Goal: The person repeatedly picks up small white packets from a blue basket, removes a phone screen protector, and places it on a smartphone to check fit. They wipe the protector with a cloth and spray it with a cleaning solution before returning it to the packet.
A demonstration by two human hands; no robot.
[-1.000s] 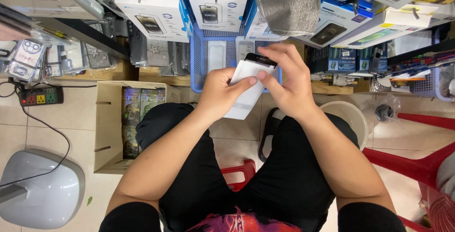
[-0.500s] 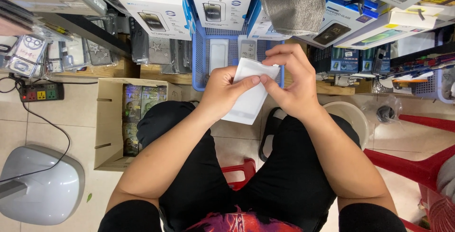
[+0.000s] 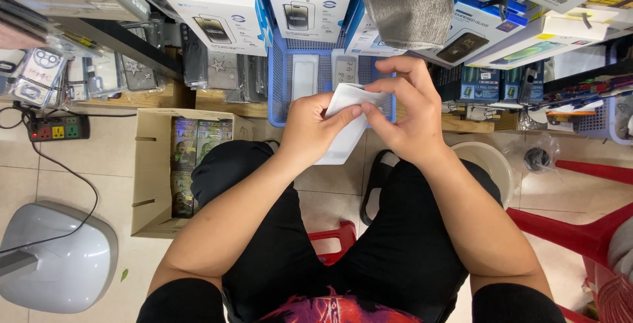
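Observation:
I sit on a red stool [image 3: 333, 238], both hands raised in front of me above my knees. My left hand [image 3: 315, 130] grips a flat white package [image 3: 344, 131] from its left side, thumb laid across its front. My right hand [image 3: 403, 110] pinches the package's top right edge with its fingertips. The package tilts slightly, its upper end towards a blue plastic basket [image 3: 277, 79]. Its contents are hidden.
White boxes of phone accessories [image 3: 221, 13] hang above the blue basket. An open cardboard box [image 3: 155, 171] of packets sits on the floor at left, beside a power strip [image 3: 58, 127] and a grey rounded appliance [image 3: 56, 257]. A white bucket [image 3: 491, 164] and red chair legs [image 3: 567, 221] stand at right.
A dark phone-like object seen at the package's top a second ago is no longer visible. My right fingers have shifted along the top edge; the package stays held between both hands.

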